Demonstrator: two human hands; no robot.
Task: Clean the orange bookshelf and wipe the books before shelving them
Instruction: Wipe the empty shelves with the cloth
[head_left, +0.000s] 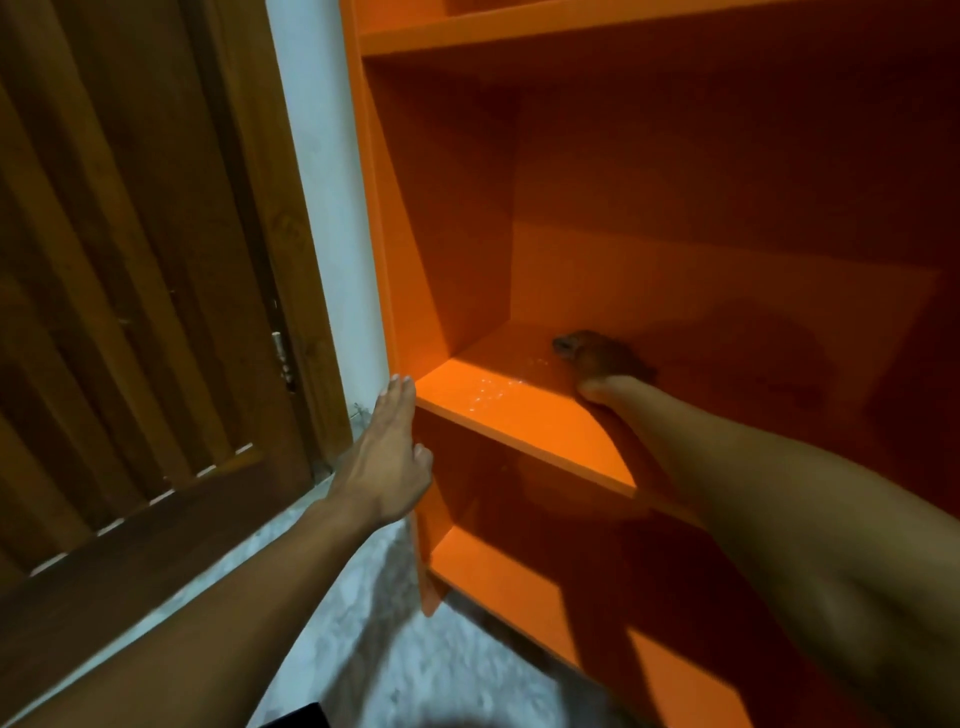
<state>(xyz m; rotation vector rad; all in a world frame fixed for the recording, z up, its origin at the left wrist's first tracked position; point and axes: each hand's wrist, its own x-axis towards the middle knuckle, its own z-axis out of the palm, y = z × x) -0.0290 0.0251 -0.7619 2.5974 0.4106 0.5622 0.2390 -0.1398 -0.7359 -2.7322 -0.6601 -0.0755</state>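
Observation:
The orange bookshelf (524, 415) fills the right half of the view, its compartments bare. My right hand (605, 366) reaches deep into the middle compartment and presses a dark cloth (569, 345) onto the shelf board near the back. Small wet drops glint on the board in front of the cloth. My left hand (387, 452) lies flat with fingers together against the shelf's left side panel, at the front corner of that board. No books are in view.
A brown slatted wooden door (130, 286) stands at the left, with a white wall strip (332, 208) between it and the shelf. Grey speckled floor (389, 649) lies below. A dark object (296, 717) shows at the bottom edge.

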